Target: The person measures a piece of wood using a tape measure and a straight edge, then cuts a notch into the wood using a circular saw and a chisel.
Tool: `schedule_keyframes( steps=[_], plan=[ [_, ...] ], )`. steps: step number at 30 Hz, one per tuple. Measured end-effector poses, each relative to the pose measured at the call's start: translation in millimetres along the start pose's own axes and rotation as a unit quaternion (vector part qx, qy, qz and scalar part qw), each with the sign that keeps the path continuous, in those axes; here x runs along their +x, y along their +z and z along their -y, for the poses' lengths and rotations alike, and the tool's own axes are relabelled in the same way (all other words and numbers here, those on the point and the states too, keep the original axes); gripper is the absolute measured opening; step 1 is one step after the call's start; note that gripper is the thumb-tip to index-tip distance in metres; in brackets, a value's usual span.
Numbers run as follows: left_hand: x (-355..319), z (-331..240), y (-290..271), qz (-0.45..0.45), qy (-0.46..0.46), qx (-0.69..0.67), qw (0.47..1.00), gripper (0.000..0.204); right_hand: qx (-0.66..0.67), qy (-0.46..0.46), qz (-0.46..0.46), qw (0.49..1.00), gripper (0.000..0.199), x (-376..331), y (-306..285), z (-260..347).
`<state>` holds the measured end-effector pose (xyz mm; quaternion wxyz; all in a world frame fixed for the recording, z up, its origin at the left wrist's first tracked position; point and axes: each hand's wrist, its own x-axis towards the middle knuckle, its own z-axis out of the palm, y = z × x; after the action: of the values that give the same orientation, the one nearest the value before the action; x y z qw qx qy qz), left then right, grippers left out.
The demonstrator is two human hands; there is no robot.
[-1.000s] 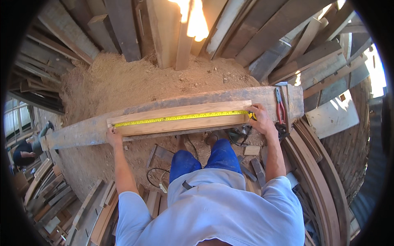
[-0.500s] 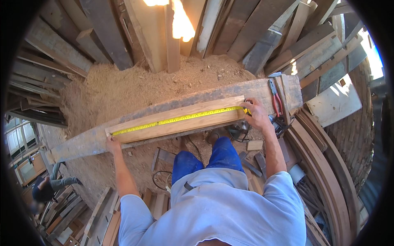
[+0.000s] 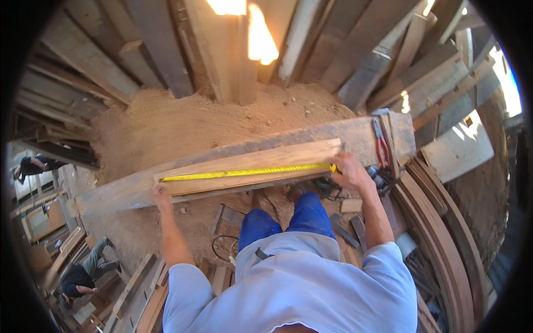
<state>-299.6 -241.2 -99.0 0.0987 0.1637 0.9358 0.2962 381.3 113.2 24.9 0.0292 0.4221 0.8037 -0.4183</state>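
A pale wooden plank [image 3: 250,161] lies along a long grey workbench beam [image 3: 355,136]. A yellow tape measure blade [image 3: 244,173] is stretched along the plank's near edge. My left hand [image 3: 161,194] pins the blade's free end at the plank's left end. My right hand [image 3: 348,171] grips the tape measure's case at the plank's right end. My blue trousers and pale blue shirt fill the lower middle.
Red-handled pliers [image 3: 380,145] lie on the beam's right end beside a dark power tool [image 3: 380,178]. Sawdust [image 3: 183,122] is heaped behind the beam. Boards lean all around; curved wooden strips [image 3: 438,233] lie right. Other people [image 3: 83,272] work at left.
The view has shifted slightly; the plank and tape sit a little lower and more tilted in the picture. Both hands stay at the tape's ends.
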Motion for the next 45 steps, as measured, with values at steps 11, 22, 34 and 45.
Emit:
schedule_keyframes(
  steps=[11, 22, 34, 45],
  plan=[
    [-199.2, -246.8, 79.6, 0.353, 0.316, 0.262, 0.841, 0.123, 0.132, 0.073, -0.118, 0.981, 0.037, -15.1, 3.6, -66.7],
    [-234.2, -258.6, 116.0, 0.347, 0.270, 0.325, 0.837, 0.126, -0.073, 0.205, -0.245, 0.945, 0.077, 11.1, 4.2, -138.6],
    [-176.5, -276.7, 117.5, 0.406, 0.433, 0.255, 0.764, 0.121, 0.049, 0.295, -0.340, 0.891, 0.063, -13.7, 29.2, -103.8],
    [-43.7, -352.5, -7.5, 0.249, 0.492, 0.054, 0.832, 0.113, 0.142, 0.385, -0.356, 0.840, 0.053, -19.5, 114.3, -95.5]
  ],
)
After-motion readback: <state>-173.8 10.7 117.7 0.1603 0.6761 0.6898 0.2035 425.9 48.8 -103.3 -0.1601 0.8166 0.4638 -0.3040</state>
